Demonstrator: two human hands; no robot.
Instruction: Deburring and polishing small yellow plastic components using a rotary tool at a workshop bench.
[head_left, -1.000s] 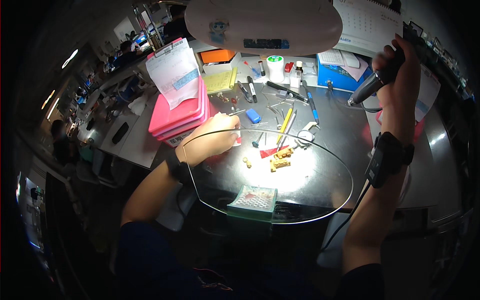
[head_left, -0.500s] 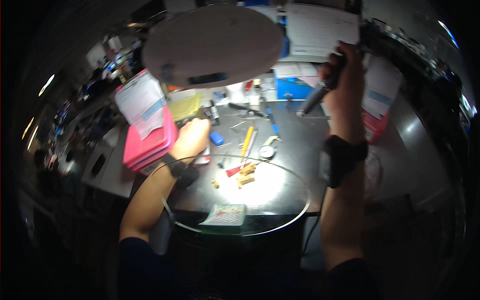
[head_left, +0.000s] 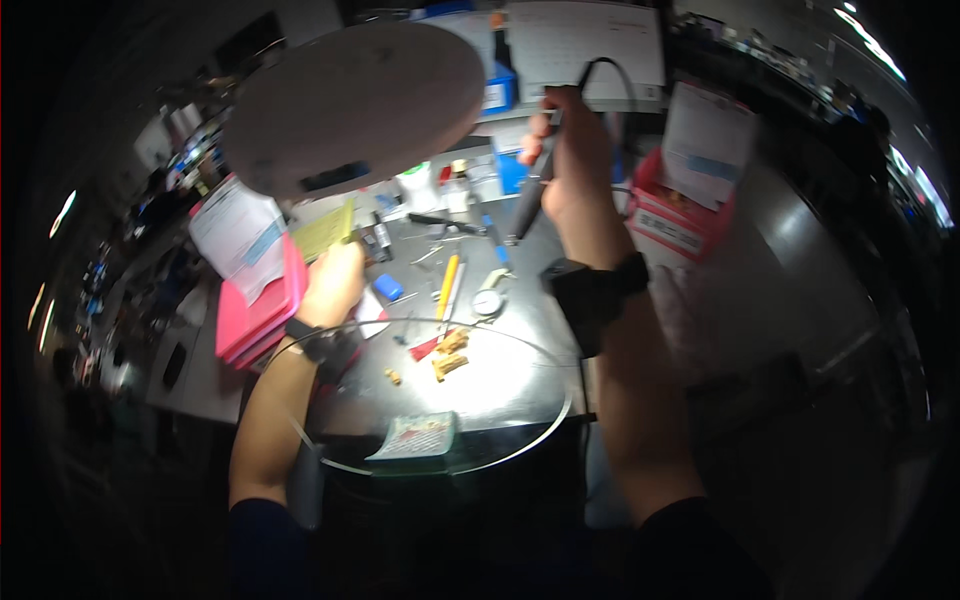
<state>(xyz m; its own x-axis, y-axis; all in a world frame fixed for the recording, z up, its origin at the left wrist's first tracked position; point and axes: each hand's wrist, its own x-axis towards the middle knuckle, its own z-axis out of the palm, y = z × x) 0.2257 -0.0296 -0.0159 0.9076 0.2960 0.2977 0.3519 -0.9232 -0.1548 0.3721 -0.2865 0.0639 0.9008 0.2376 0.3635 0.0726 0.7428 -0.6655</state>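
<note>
My right hand [head_left: 578,150] is raised over the far right of the bench, fingers wrapped round a dark corded handpiece [head_left: 533,200] whose tip slants down to the left. Beside the pink boxes [head_left: 268,310], my left hand [head_left: 337,275] looks closed, its fingers turned away and blurred; what they hold, if anything, is hidden. Between my arms, yellowish tooth-like pieces [head_left: 450,368] lie in a bright patch of light, by a red piece [head_left: 425,349]. A dial gauge [head_left: 487,302], a yellow stick [head_left: 448,288] and a blue block [head_left: 388,288] lie beyond them.
A large pale oval disc [head_left: 350,110] hangs over the far left. A thin clear ring [head_left: 565,410] curves across the near bench, around a small printed packet [head_left: 418,437]. A red bin [head_left: 670,225] with papers stands right; pens [head_left: 375,235] and bottles lie at the back.
The whole view has shifted, so bench and things sit further left. My right hand still grips the handpiece, whose cord now shows. My left hand stays beside the pink boxes.
</note>
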